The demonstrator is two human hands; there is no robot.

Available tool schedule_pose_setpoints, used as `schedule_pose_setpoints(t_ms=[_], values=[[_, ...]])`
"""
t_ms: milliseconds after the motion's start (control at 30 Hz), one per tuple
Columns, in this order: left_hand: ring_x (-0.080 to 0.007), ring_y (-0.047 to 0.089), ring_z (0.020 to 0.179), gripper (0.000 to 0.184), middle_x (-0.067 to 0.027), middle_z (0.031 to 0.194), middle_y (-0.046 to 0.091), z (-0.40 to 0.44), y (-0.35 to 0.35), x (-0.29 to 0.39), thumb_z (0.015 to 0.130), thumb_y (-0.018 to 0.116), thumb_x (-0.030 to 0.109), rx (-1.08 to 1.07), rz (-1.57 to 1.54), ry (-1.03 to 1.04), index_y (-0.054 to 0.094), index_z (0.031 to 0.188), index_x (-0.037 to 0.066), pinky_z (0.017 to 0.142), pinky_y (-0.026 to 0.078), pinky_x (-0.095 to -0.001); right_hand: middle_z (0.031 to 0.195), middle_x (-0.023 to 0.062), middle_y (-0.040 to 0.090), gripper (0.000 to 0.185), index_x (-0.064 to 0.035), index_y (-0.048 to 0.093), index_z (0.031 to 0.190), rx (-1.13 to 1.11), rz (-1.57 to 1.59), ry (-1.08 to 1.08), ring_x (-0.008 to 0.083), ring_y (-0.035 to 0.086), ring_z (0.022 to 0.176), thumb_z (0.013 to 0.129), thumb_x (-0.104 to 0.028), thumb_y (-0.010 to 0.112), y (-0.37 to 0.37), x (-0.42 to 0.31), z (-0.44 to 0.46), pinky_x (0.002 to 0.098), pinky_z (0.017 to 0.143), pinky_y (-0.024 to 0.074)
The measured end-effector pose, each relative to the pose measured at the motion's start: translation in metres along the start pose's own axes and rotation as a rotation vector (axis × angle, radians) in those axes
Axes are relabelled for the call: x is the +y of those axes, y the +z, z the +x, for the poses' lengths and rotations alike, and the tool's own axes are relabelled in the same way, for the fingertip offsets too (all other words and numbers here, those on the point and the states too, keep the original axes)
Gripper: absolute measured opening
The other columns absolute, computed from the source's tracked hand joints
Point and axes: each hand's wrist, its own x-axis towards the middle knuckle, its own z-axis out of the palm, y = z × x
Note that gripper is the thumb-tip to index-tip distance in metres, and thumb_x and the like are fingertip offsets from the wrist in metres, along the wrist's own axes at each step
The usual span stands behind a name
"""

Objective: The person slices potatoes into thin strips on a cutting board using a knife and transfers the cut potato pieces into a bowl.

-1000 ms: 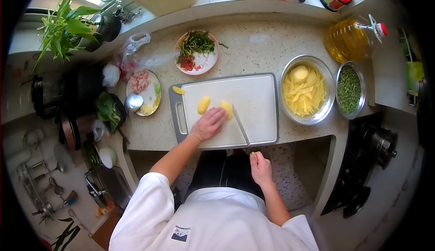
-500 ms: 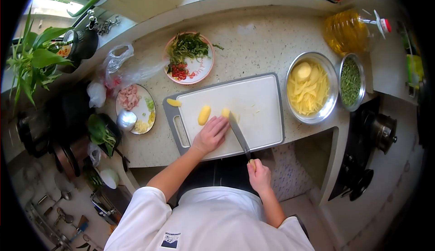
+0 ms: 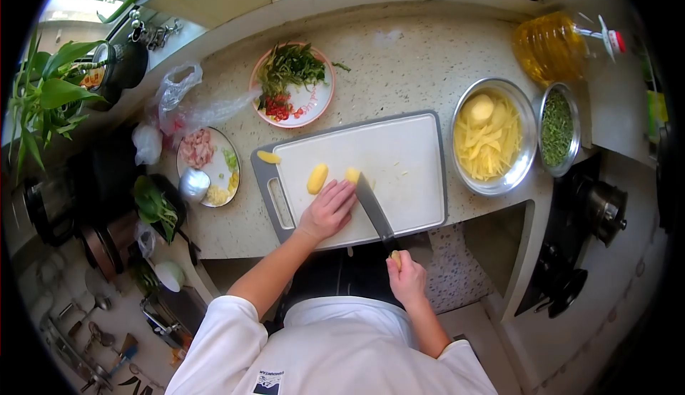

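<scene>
My right hand (image 3: 407,278) grips the handle of a kitchen knife (image 3: 374,207), its blade slanting up and left across the white, grey-edged cutting board (image 3: 399,202). Beside the blade's tip is a yellow potato piece (image 3: 352,174). My left hand (image 3: 328,209) lies over the board with its fingers together, fingertips pressed against that piece; the exact grip is partly hidden. A larger peeled potato piece (image 3: 317,179) lies just left of these fingers. Another thin slice (image 3: 268,157) rests at the board's upper left corner. Small scraps dot the board right of the knife.
A steel bowl (image 3: 459,102) of potato strips and a smaller bowl (image 3: 574,127) of chopped greens stand right, near an oil jug (image 3: 548,49). Behind the board is a plate (image 3: 314,106) with greens and red chilli. Left, another plate (image 3: 224,154) holds chopped meat and a spoon.
The camera view has shifted slightly. Both hands and the knife keep nearly the same place on the board, with the blade still beside the potato piece.
</scene>
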Motion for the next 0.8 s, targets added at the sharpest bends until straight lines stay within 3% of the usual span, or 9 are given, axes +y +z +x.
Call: schedule_pose_setpoints(t_ms=[200,467,600,800], values=[[-0.0344,0.061,0.131,0.043,-0.0182,0.138,0.063,-0.004,0.005,-0.005,0.073,0.078,0.009,-0.022,0.022,0.016,0.074,0.114,0.0,0.113,0.048,-0.0496,0.08,0.0182,0.072,0.036,-0.009,0.06,0.1,-0.018,-0.054,0.005,0.0439,0.07,0.074,0.102,-0.045,0.062,0.007,0.001,0.0,0.0537,0.062,0.0541],[-0.0337,0.061,0.13,0.044,-0.0172,0.133,0.066,-0.007,0.006,-0.005,0.073,0.076,0.009,-0.028,0.011,0.0,0.075,0.116,0.0,0.113,0.049,-0.0492,0.08,0.0183,0.073,0.036,-0.0077,0.059,0.102,-0.089,-0.142,0.03,0.0448,0.07,0.076,0.103,-0.044,0.062,0.005,-0.021,0.024,0.0552,0.065,0.0539],[-0.0332,0.062,0.129,0.051,-0.016,0.133,0.066,-0.004,0.004,-0.004,0.072,0.075,0.009,-0.011,0.019,0.005,0.073,0.123,0.0,0.113,0.049,-0.049,0.081,0.0212,0.071,0.034,-0.0065,0.061,0.105,-0.021,-0.03,0.058,0.0475,0.069,0.077,0.104,-0.041,0.061,0.008,-0.034,0.03,0.0562,0.066,0.0533],[-0.0323,0.063,0.128,0.059,-0.0152,0.134,0.066,-0.004,0.001,-0.004,0.073,0.075,0.009,-0.015,0.013,0.003,0.069,0.131,0.0,0.113,0.049,-0.0486,0.082,0.0236,0.07,0.033,-0.0064,0.063,0.102,0.037,0.121,0.082,0.0494,0.068,0.08,0.105,-0.039,0.059,0.008,0.004,0.02,0.0562,0.067,0.0523]])
